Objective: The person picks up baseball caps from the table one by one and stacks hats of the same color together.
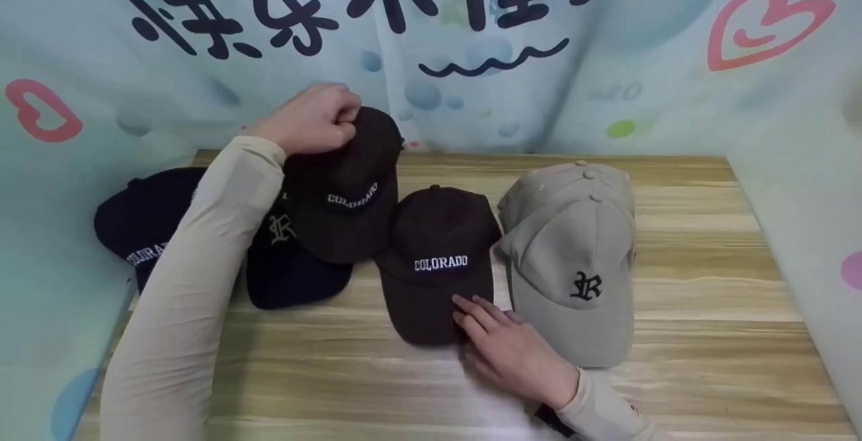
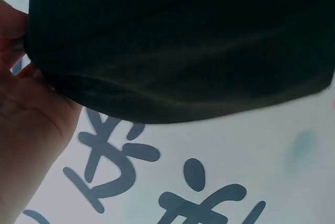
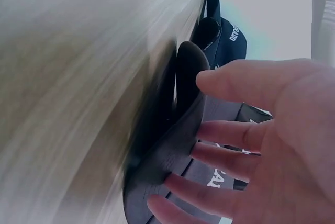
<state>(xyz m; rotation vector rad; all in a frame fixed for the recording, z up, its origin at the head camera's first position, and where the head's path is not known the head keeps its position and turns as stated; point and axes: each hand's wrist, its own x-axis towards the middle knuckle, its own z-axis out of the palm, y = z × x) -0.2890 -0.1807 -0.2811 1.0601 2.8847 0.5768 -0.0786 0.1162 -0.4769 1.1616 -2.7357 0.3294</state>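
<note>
In the head view the left hand (image 1: 316,121) grips the crown of a dark brown COLORADO cap (image 1: 343,172), held up over a navy cap with an R (image 1: 296,273). That dark cap (image 2: 183,51) fills the upper left wrist view, the left hand (image 2: 31,114) at its edge. The right hand (image 1: 515,350) rests its fingertips on the brim of a second brown COLORADO cap (image 1: 441,235), which lies on the table. In the right wrist view the right hand (image 3: 246,140) has its fingers spread along that brim (image 3: 172,156).
Grey caps (image 1: 572,246), stacked, the front one bearing an R, lie right of the brown cap. A navy COLORADO cap (image 1: 148,212) is at the far left, partly behind the left sleeve. Behind the wooden table (image 1: 707,259) hangs a printed backdrop (image 1: 465,111).
</note>
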